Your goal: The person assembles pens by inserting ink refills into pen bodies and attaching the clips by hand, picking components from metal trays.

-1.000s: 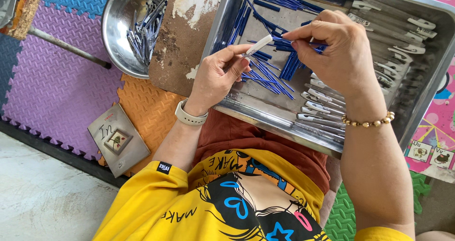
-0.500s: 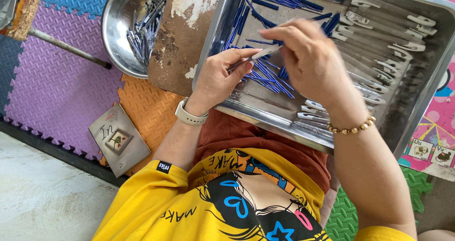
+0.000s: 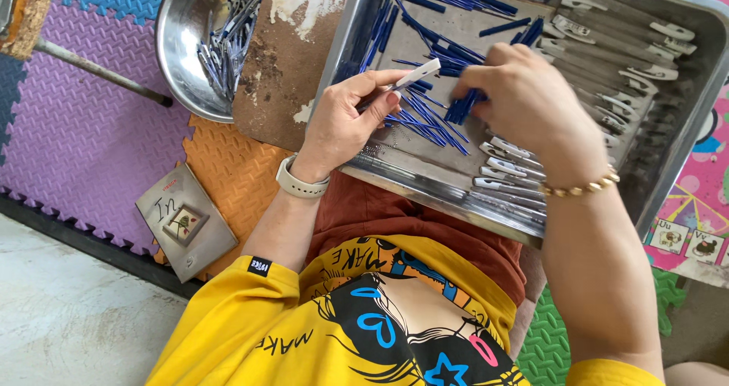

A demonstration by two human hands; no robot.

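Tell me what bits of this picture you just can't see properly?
- Head view: the right hand covers its own fingertips and most of the blue strips it grips.
- The metal tray is cut off by the top edge.
- The pieces in the round bowl are too small to identify.

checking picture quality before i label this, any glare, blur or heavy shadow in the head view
Head view: even daylight, soft shadows only. Mild glare on the rim of the rectangular steel tray and inside the round steel bowl. The left hand, pinching a slim white-tipped metal piece, looks sharp; the right hand, gripping thin blue sticks, is slightly soft. Mild wide-angle tilt.
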